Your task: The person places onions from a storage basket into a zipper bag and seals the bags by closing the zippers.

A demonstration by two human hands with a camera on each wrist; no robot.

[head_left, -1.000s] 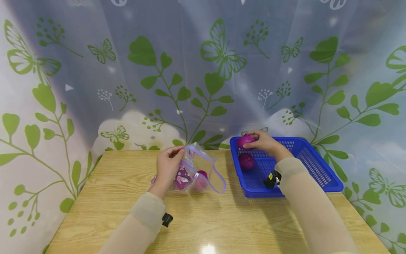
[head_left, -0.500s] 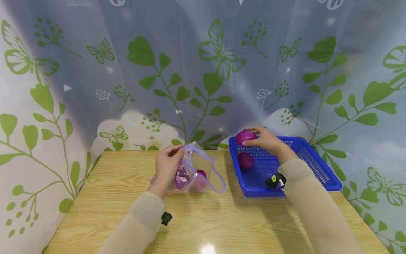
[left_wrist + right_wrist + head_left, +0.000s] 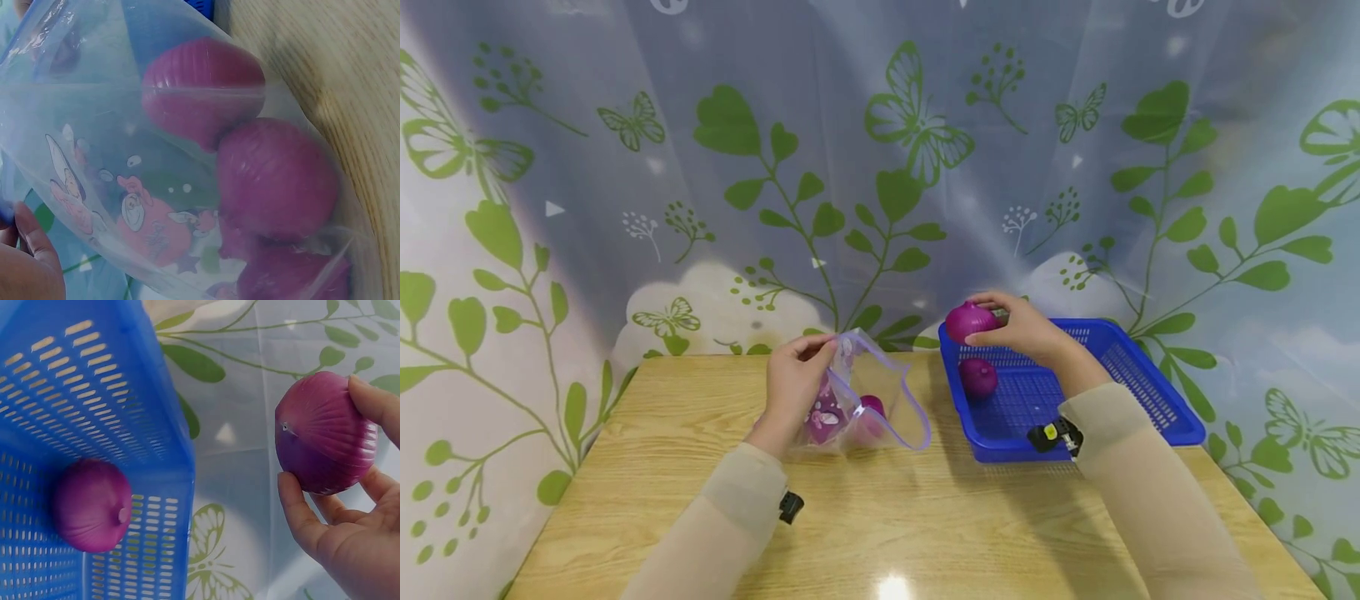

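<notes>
With curled fingers and thumb, my right hand (image 3: pixel 359 519) grips a purple-red onion (image 3: pixel 325 434), raised over the left rear corner of the blue basket (image 3: pixel 970 433). One more onion (image 3: pixel 92 505) lies inside that basket. My left hand (image 3: pixel 793 387) pinches the upper edge of a clear zip bag (image 3: pixel 880 367) with a lilac rim and a pink cartoon print. The bag's mouth gapes toward the basket. Several onions (image 3: pixel 278 178) show through its plastic in the left wrist view, lying along the bottom against the table.
The wooden table (image 3: pixel 880 517) carries the bag at left of centre and the basket at right. A curtain (image 3: pixel 820 167) with green leaves and butterflies hangs right behind the table's far edge.
My right hand has lifted the onion from inside the basket to above its rim and shifted slightly left. The left hand keeps its pinch on the bag with hardly any movement.
</notes>
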